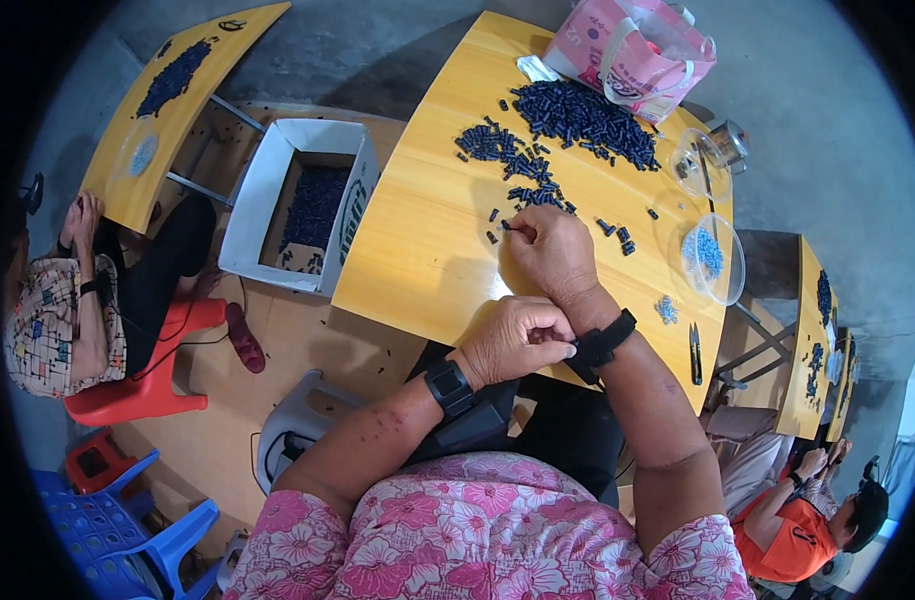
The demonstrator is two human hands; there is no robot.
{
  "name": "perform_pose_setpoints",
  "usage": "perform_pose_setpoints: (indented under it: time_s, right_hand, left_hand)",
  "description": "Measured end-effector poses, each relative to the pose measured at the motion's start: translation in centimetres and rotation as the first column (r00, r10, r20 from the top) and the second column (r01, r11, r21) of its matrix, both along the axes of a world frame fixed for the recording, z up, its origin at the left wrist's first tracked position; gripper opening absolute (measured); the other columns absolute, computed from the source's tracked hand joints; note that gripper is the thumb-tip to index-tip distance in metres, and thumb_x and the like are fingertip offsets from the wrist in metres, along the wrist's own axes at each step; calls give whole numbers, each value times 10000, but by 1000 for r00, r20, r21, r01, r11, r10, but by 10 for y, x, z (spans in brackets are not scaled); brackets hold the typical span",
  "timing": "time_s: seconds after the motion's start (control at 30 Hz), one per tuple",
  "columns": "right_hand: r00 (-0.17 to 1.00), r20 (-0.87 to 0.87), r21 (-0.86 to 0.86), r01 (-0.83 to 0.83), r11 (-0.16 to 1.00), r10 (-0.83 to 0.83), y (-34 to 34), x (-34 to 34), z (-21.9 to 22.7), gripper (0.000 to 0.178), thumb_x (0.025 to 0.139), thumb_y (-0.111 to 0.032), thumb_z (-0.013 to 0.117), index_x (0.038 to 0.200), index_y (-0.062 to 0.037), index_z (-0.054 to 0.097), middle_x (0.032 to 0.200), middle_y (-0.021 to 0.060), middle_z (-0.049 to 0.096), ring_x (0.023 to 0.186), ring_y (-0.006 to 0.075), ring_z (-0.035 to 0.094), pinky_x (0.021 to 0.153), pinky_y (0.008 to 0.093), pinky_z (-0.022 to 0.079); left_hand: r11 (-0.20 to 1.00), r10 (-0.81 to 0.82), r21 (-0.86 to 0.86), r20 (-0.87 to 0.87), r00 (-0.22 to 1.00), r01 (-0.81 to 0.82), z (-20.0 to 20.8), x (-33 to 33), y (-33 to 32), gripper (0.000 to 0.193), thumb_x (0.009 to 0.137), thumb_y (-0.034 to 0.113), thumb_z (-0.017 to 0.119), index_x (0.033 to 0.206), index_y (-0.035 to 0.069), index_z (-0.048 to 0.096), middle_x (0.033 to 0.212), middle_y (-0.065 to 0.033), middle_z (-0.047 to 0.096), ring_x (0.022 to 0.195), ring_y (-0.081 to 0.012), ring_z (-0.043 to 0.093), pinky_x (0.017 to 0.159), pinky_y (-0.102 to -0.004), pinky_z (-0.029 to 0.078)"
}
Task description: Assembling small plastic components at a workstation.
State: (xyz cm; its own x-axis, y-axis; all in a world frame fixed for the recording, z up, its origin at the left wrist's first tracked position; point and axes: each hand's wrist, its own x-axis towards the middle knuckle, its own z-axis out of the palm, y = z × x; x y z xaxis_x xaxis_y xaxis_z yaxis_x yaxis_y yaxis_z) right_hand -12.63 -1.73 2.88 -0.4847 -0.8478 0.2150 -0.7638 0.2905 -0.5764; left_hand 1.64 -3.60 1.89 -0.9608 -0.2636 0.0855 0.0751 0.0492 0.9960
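Observation:
My right hand [554,252] reaches over the yellow table [417,230], its fingertips closed on a small black plastic piece [506,226]. Crossed beneath that wrist is my left hand [517,338], near the table's front edge. Its thumb and fingers are pinched together, and whatever they hold is too small or hidden to name. Loose black pieces [537,190] lie scattered just beyond my right hand, trailing from a big heap of the same pieces [582,118]. A few more black pieces [617,236] rest to its right.
At the right stand a clear bowl of small blue pieces [707,252], another clear dish [699,165] and a metal tin [729,145]. Small snips [695,353] lie near a little light-blue pile [666,309]. A pink bag [632,55] stands behind. A white carton [249,205] is left. People sit at other tables.

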Motion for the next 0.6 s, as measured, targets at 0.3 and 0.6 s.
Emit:
perform_pose_setpoints:
  time_s: [0.3,0.6]
  right_hand:
    - [998,-56,1,-16,1000,16,0,0,-2,90,772,-122,626,812,-65,683,832,132,678,758,350,650,675,437,531]
    - [996,90,-9,-2,1000,2,36,-12,2,129,773,-102,617,830,-17,696,807,181,682,722,367,648,655,413,527]
  left_hand:
    - [999,-5,48,12,1000,4,-5,1,2,82,807,63,728,835,30,658,776,-16,651,715,-81,597,658,-244,475]
    - [997,45,54,18,999,-46,-3,-4,6,64,817,22,694,860,17,647,817,-47,618,747,-118,605,702,-267,491]
